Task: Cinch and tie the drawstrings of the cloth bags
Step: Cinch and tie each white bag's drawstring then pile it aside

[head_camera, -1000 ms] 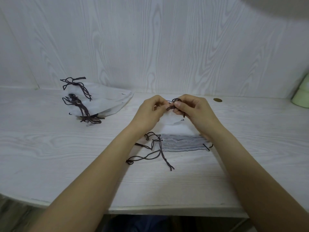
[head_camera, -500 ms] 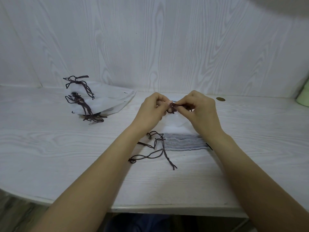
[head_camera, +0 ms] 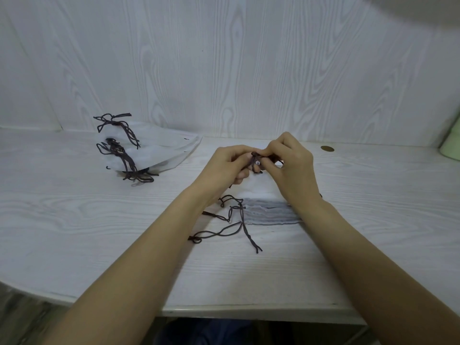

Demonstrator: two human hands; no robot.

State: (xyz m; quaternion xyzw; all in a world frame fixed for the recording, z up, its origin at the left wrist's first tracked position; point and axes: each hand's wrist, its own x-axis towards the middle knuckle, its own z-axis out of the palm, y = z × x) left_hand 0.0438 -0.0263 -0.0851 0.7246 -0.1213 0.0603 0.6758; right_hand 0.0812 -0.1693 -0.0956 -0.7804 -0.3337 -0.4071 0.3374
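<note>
You are working on a thin white cloth bag (head_camera: 258, 189) that lies on the white wood-grain surface (head_camera: 74, 207), right in front of you. Its dark brown drawstring cord (head_camera: 256, 162) is up between your two hands. More bags lie under it in a flat grey stack (head_camera: 270, 215), and their loose dark cords (head_camera: 234, 220) spill out to the left side.

The bag looks very light and floppy. It will bend and slide if you tug hard. The cord is thin and soft, and it could slip out of your fingers. I think the best place to hold is the cord itself, close to the knot, not the cloth.

Your left hand (head_camera: 226, 165) is curled, and its fingertips pinch the cord. Your right hand (head_camera: 291, 163) is curled too, and its thumb and first finger pinch the cord just beside the left one. Both hands touch at the fingertips. Your wrists are lifted a little off the surface, and both arms reach in from the bottom and meet in the middle.

A pile of white cloth bags with tied dark cords (head_camera: 139, 150) sits well apart on the left. Those look done. I think you are partway through the knot on this one.
</note>
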